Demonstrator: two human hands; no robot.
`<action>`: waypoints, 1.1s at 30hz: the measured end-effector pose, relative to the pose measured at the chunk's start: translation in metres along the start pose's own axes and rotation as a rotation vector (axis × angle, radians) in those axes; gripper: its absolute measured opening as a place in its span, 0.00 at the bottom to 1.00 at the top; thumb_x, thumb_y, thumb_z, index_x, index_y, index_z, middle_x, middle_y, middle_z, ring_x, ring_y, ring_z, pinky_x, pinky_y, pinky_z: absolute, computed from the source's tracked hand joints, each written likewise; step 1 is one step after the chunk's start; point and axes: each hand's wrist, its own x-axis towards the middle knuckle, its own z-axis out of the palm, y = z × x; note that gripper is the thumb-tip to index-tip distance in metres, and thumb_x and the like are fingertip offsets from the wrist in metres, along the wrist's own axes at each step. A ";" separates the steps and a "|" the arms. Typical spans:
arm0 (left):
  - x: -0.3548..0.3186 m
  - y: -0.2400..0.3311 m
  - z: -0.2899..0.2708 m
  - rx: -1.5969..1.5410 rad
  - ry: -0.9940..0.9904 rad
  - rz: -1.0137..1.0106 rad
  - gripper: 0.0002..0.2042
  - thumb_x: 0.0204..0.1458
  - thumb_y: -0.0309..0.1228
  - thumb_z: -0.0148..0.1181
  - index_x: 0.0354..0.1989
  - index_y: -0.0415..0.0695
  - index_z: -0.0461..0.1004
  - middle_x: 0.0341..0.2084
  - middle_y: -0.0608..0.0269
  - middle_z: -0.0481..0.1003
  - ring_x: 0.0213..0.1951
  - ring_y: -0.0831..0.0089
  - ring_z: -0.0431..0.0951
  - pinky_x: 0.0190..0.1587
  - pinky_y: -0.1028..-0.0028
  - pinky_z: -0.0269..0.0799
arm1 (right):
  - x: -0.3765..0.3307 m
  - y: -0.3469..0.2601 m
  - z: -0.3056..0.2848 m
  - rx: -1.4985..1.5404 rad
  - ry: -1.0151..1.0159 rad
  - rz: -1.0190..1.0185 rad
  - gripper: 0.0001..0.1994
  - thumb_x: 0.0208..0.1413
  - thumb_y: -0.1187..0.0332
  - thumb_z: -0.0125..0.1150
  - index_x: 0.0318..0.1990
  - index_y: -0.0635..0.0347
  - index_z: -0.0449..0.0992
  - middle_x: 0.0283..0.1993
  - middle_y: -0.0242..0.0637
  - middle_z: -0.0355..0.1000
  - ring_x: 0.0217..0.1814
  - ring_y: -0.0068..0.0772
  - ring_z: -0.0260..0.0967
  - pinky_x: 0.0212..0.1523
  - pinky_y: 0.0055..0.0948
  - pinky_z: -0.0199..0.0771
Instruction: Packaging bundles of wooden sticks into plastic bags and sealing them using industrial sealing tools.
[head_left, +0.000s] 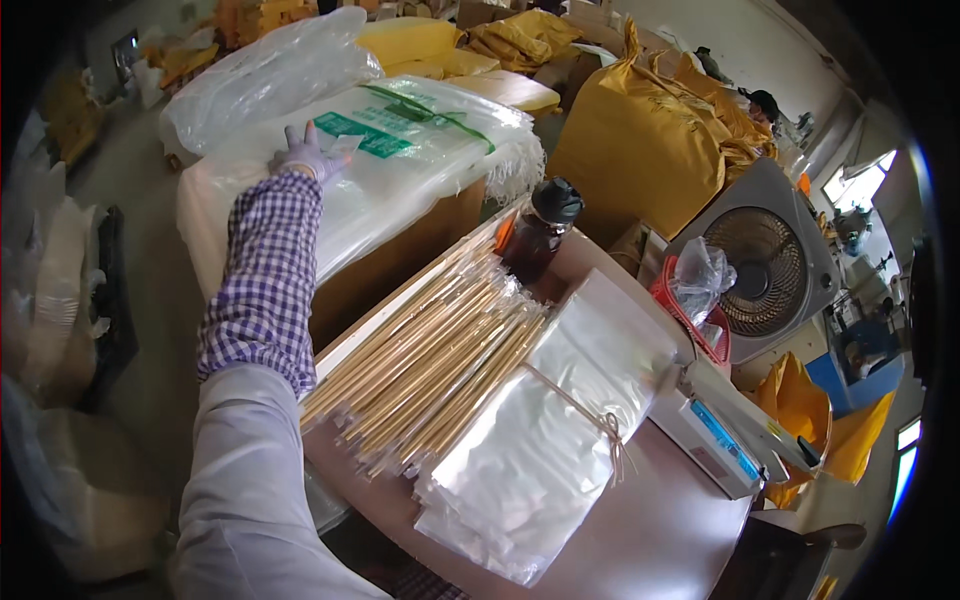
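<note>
My left hand (303,158), in a pale glove with a bare fingertip showing, reaches far forward with its fingers apart. It rests on a stack of white plastic sacks (240,190) with green print and a green strap. Beside its fingers lies a small whitish slip (345,146); whether the hand touches it I cannot tell. A purple checked sleeve cover (265,270) wraps my left forearm. Nearer, a pile of thin wooden sticks in clear wrap (430,365) lies on the table, next to a bundle of clear plastic bags (560,420) tied with string. My right hand is out of view.
A dark bottle with a black lid (540,230) stands behind the sticks. To the right are a scale with a blue display (710,440), a red basket (665,290) and a grey fan (760,265). Large yellow sacks (640,150) stand behind; a person (763,106) is farther back.
</note>
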 end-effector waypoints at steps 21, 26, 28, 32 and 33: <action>-0.582 0.218 -0.057 -0.909 -0.711 1.723 0.17 0.47 0.24 0.53 0.47 0.37 0.68 0.41 0.58 0.72 0.45 0.70 0.71 0.50 0.73 0.63 | 0.042 0.082 -0.126 0.543 0.793 0.322 0.15 0.47 0.67 0.54 0.44 0.55 0.71 0.39 0.45 0.71 0.42 0.41 0.70 0.42 0.31 0.70; -0.775 0.297 0.081 -0.876 -1.233 1.732 0.18 0.48 0.27 0.55 0.49 0.38 0.66 0.29 0.64 0.71 0.35 0.75 0.72 0.38 0.78 0.67 | 0.152 0.176 -0.057 0.624 0.129 0.678 0.32 0.46 0.51 0.53 0.57 0.60 0.58 0.59 0.48 0.56 0.60 0.47 0.55 0.58 0.34 0.56; -0.822 0.319 0.102 -0.812 -1.169 1.753 0.19 0.49 0.30 0.55 0.50 0.37 0.65 0.27 0.64 0.70 0.31 0.76 0.72 0.34 0.78 0.68 | 0.178 0.221 -0.022 0.527 -0.010 0.807 0.34 0.45 0.46 0.51 0.56 0.59 0.60 0.58 0.45 0.58 0.59 0.44 0.57 0.56 0.35 0.59; -0.847 0.360 0.116 -0.558 -1.251 1.370 0.28 0.47 0.37 0.55 0.53 0.34 0.59 0.27 0.51 0.74 0.27 0.69 0.75 0.32 0.72 0.70 | 0.194 0.286 0.015 0.600 -0.239 0.906 0.37 0.45 0.40 0.50 0.55 0.62 0.62 0.57 0.48 0.59 0.59 0.46 0.56 0.58 0.35 0.57; -0.849 0.372 0.113 -0.553 -1.260 1.361 0.28 0.47 0.37 0.55 0.53 0.34 0.59 0.27 0.51 0.74 0.27 0.69 0.75 0.32 0.72 0.70 | 0.204 0.285 0.021 0.568 -0.206 0.943 0.39 0.44 0.38 0.49 0.55 0.63 0.62 0.57 0.48 0.59 0.60 0.45 0.56 0.58 0.35 0.56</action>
